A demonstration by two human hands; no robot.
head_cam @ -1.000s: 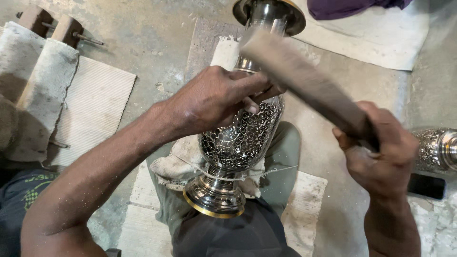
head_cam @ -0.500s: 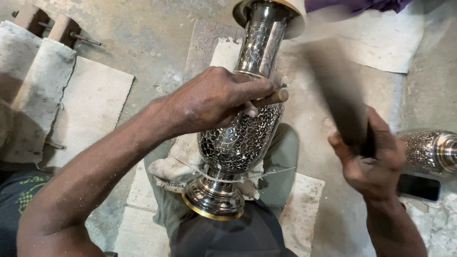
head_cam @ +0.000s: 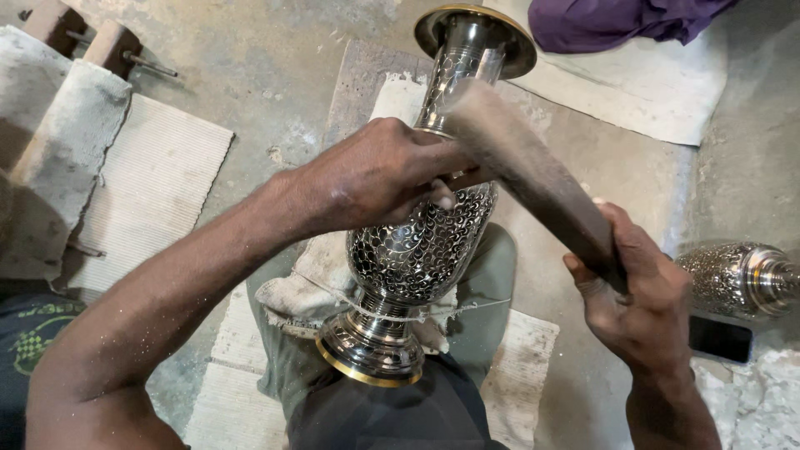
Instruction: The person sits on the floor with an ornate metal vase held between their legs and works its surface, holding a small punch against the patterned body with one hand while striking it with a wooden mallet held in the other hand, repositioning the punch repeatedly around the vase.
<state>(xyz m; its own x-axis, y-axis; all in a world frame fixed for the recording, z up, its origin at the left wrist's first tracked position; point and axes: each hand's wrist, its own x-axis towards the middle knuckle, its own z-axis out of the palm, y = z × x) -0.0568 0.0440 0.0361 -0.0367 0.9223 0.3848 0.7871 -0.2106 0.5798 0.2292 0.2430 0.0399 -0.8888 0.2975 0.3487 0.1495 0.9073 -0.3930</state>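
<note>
Tall engraved silver metal vase with gold-rimmed mouth and foot (head_cam: 421, 250) lies tilted across the person's lap, foot toward the body, mouth pointing away over the concrete floor (head_cam: 275, 75). Left hand (head_cam: 379, 179) closed around a small tool (mostly hidden) pressed on the vase shoulder. Right hand (head_cam: 642, 300) wrapped tight on a thick dark wooden mallet (head_cam: 533, 179), head blurred over the neck. Second engraved metal vase (head_cam: 737, 279) lies at right, purple cloth (head_cam: 625, 21) above.

Glossy engraved metal vase (head_cam: 421, 250); matt wooden mallet (head_cam: 533, 179)
</note>
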